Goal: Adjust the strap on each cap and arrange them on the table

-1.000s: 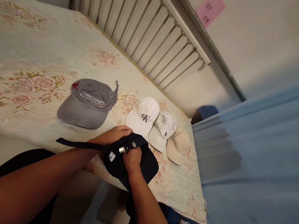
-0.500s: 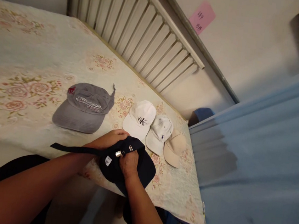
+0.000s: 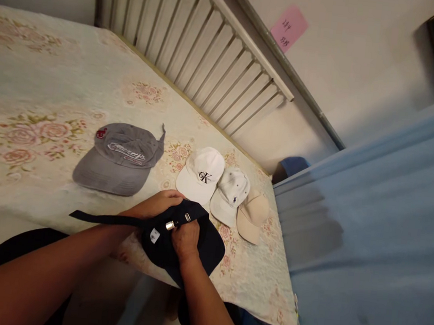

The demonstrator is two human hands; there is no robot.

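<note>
A dark navy or black baseball cap point(image 3: 212, 244) is held over the front edge of the bed, its strap side facing me. Its loose strap point(image 3: 106, 218) sticks out to the left across my left forearm, and a metal buckle point(image 3: 170, 225) shows on the back. My left hand point(image 3: 160, 202) grips the cap's far left side, with its fingertips partly hidden. My right hand point(image 3: 186, 239) is closed at the cap's rear opening, fingers hidden inside. Just beyond lie a white cap with CK letters point(image 3: 204, 174), a pale cap point(image 3: 231, 195) and a beige cap point(image 3: 254, 215).
A grey cap point(image 3: 118, 160) with script lettering lies to the left on the flowered bedcover point(image 3: 73, 90). A slatted metal bed rail point(image 3: 213, 53) runs along the back. A blue curtain point(image 3: 366, 250) hangs at the right, and a pink note point(image 3: 289, 29) is on the wall.
The view has shifted very slightly. Both hands keep the dark cap in nearly the same pose, and the other caps have not moved.
</note>
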